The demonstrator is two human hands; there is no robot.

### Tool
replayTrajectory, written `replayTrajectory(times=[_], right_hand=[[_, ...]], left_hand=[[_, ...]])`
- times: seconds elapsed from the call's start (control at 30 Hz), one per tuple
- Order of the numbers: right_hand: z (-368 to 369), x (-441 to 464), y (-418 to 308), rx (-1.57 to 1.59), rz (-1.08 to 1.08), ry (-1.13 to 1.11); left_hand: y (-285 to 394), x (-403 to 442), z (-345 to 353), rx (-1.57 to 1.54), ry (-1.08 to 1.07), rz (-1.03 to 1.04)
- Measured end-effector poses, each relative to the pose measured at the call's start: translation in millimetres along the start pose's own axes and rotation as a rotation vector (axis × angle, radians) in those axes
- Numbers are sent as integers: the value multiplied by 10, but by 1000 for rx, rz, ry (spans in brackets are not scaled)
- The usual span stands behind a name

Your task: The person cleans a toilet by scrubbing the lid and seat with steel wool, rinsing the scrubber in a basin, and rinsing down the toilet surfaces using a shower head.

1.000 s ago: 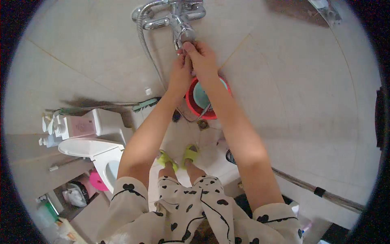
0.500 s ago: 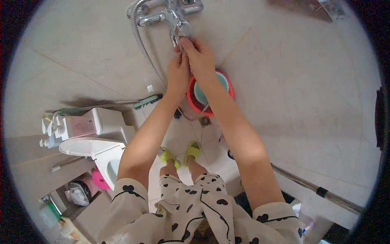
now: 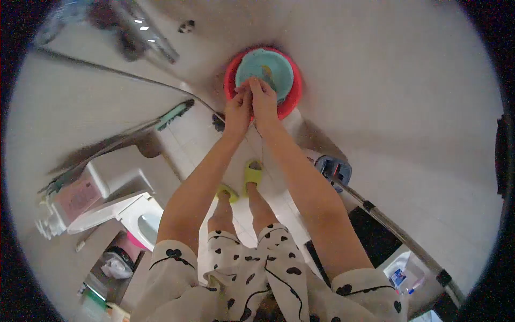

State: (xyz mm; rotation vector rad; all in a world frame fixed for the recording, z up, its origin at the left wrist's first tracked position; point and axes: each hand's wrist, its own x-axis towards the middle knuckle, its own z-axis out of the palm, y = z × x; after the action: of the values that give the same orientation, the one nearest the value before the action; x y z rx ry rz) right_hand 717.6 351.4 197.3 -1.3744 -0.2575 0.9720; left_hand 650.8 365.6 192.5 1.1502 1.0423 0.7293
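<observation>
My left hand (image 3: 238, 112) and my right hand (image 3: 263, 100) are side by side, touching, over the near edge of a teal basin (image 3: 285, 67). The teal basin sits inside a red basin (image 3: 296, 95). The fingers of both hands are bent together in front of my body; what lies between them, if anything, is too small to make out. Something yellowish shows inside the teal basin, just beyond my fingertips.
A blurred chrome faucet (image 3: 142, 27) is at the upper left, with its hose (image 3: 134, 77) running down. A green brush (image 3: 173, 115), a white toilet (image 3: 140, 214) and a soap bottle (image 3: 78, 198) are left. A mop bucket (image 3: 333, 170) and pole (image 3: 397, 231) are right.
Both hands have moved from below the faucet to above the basins. The view has turned, so the faucet now shows at the upper left and more of the teal basin is visible.
</observation>
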Motion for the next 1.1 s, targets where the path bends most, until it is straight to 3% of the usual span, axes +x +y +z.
replayTrajectory(times=[0.07,0.3,0.4,0.6,0.67,0.73,0.8,0.93,1.0,1.1], right_hand=[[-257,117,302,6,54,56],[-1075,780,1378,-64,221,192],[-1263,1041,1722,-34,249,237],[-1635,1619,2383,-351,184,275],[-1675,1689,2445,-519,177,297],[-1681,1701,2474,-674,165,301],[-1682,1728,2484,-494,302,287],[-1695,1674,2464,-115,572,269],[-1827,1681,2619,-123,524,269],[-1851,1548,2557,-289,355,290]], left_hand=[[-742,149,101,35,-37,-53],[-1718,525,470,509,-142,-310],[-2635,845,534,462,-155,-213],[-3154,1276,545,850,-270,203],[-3355,1371,650,761,-158,-13],[-3679,1485,690,778,-218,-165],[-3863,1540,699,894,-458,-263],[-3632,1171,649,646,-464,-100],[-3307,948,576,468,-450,-38],[-2940,937,376,-171,-321,-718]])
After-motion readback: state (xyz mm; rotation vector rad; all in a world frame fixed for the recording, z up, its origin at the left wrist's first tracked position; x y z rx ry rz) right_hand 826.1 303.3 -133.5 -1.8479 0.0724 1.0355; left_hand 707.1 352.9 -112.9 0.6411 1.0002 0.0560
